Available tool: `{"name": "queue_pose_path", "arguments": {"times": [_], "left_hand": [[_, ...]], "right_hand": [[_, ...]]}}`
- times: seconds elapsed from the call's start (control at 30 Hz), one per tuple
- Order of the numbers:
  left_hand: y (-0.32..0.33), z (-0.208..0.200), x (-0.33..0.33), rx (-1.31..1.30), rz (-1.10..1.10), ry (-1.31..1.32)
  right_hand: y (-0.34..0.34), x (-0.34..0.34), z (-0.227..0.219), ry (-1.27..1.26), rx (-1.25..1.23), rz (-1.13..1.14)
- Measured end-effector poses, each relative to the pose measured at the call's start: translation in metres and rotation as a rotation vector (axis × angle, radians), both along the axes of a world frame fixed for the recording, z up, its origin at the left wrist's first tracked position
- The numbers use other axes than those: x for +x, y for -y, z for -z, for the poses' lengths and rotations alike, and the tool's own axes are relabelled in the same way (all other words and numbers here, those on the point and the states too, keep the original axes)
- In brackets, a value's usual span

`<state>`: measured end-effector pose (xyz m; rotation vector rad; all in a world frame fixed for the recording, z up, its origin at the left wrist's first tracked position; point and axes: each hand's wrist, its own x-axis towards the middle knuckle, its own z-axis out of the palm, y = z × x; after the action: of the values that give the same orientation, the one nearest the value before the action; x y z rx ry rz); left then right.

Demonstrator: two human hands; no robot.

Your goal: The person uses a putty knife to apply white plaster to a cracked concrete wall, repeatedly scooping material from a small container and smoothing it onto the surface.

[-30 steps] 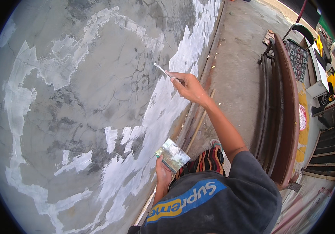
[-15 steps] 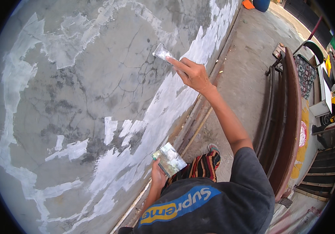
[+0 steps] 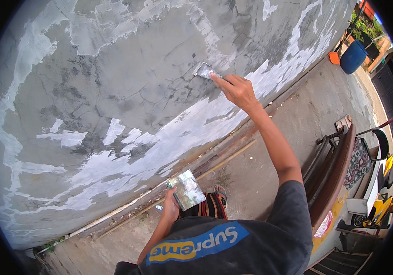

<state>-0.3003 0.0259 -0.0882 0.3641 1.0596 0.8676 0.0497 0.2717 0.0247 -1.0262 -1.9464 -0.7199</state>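
Observation:
My right hand (image 3: 236, 90) is raised and grips a small metal putty knife (image 3: 204, 71), whose blade is pressed flat against the grey cracked wall (image 3: 127, 82). White filler patches (image 3: 192, 126) run in a band across the wall below the blade. Low near my body, my left hand (image 3: 170, 208) holds a square metal plate (image 3: 187, 189) smeared with white filler, tilted and a little off the wall.
A concrete walkway (image 3: 269, 156) runs along the wall's foot with a thin pole (image 3: 224, 161) lying on it. A brown wooden bench (image 3: 333, 178) stands to the right. A blue barrel (image 3: 354, 56) stands far up the walkway, and a yellow and white vehicle (image 3: 379, 201) is parked beyond the bench.
My right hand with the putty knife has moved leftward across the wall, away from the white band onto the grey cracked area. The left hand keeps the plate low.

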Motion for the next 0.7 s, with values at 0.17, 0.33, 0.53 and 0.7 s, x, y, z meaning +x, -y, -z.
{"name": "queue_pose_path", "arguments": {"times": [0.17,0.33,0.53,0.7], "left_hand": [[0.018,-0.017,0.042,-0.039,-0.054,0.025],[0.038,-0.024,0.076,-0.022,-0.148,0.015],[0.051,-0.015,0.090,0.017,-0.229,0.062],[0.060,-0.025,0.085,0.055,-0.337,0.080]], "right_hand": [[0.010,0.017,0.024,-0.012,-0.129,-0.002],[0.036,0.010,-0.009,-0.012,-0.103,-0.107],[0.014,0.008,-0.022,0.035,-0.127,-0.067],[0.025,0.029,-0.002,0.042,-0.211,-0.068]]}}
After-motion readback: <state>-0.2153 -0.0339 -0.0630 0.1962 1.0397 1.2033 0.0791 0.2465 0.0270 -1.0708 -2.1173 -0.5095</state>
